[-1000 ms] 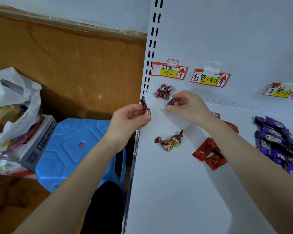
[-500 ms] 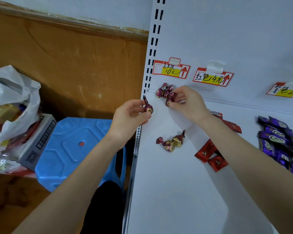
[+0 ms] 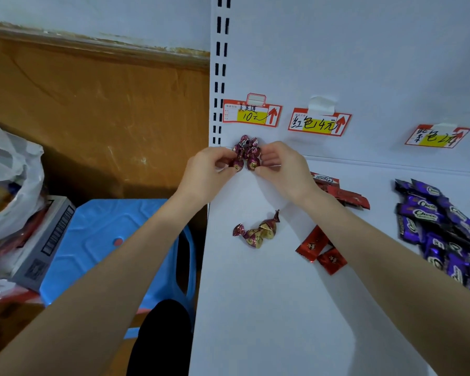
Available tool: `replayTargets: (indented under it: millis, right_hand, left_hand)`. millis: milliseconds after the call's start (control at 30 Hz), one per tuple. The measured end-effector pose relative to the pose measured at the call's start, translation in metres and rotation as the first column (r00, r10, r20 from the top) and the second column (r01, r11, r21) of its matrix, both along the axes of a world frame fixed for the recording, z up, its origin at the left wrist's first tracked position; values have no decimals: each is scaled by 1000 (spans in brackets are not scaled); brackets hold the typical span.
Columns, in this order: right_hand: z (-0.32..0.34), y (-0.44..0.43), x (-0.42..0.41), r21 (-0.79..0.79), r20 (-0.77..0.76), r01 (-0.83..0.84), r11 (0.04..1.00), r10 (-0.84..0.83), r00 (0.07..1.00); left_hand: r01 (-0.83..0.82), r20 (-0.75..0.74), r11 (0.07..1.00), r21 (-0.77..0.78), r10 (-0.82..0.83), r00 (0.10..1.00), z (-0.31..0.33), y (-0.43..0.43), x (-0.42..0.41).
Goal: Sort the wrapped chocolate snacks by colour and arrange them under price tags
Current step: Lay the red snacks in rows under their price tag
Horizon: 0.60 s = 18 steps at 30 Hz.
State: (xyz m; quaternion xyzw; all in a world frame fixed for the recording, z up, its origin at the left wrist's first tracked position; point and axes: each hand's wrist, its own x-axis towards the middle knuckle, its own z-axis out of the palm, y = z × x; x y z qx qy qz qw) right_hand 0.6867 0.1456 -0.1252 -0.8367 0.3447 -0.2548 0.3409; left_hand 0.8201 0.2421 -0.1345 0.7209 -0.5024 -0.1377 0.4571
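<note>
- Two hands work at the back-left corner of the white metal shelf point(image 3: 255, 308), directly under the leftmost red-and-yellow price tag marked 10 point(image 3: 251, 114).
- left hand point(image 3: 209, 169): thumb and fingertips curled in, pinching one maroon foil-wrapped chocolate point(image 3: 237, 166).
- right hand point(image 3: 280, 166): same pinch grip on a second maroon foil-wrapped chocolate point(image 3: 253, 163). The two pieces sit side by side, touching.
- Both held pieces butt up against a small cluster of maroon foil chocolates point(image 3: 246, 143) that sits against the shelf's back panel, below that same tag.
- Can't tell whether the held pieces rest on the shelf or sit just off it.
- A clump of maroon-and-gold twist-wrapped chocolates point(image 3: 258, 232) lies nearer the front, between the forearms, its pieces touching each other.
- Two flat red sachet snacks point(image 3: 320, 249) lie just beside the right forearm, on its inner side.
- More red sachets point(image 3: 345, 195) show beyond the right wrist, roughly under the middle price tag marked 4 point(image 3: 319, 122).
- A pile of purple-wrapped snacks point(image 3: 440, 226) lies at the right, below the third price tag point(image 3: 437, 135).
- Off the shelf to the left: blue plastic stool point(image 3: 106, 245), grey cardboard carton point(image 3: 46, 240) beside it, white plastic bag point(image 3: 8, 172) against the carton, brown wooden wall panel point(image 3: 92, 118) behind.
</note>
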Motion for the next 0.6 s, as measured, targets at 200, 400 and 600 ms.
replayTargets:
  millis: [200, 400, 600]
  right_hand:
    - [1, -2, 2, 11, 3, 6, 1000, -6, 1000]
    - [-1, -3, 4, -2, -5, 19, 1000, -19, 1000]
    - [-2, -2, 7, 0, 13, 29, 1000, -29, 999]
  left_hand:
    - [3, 52, 1000, 27, -4, 999, -2, -8, 6]
    - [-12, 95, 1000, 13, 11, 995, -2, -14, 5]
    - [-6, 91, 1000, 11, 5, 996, -5, -14, 5]
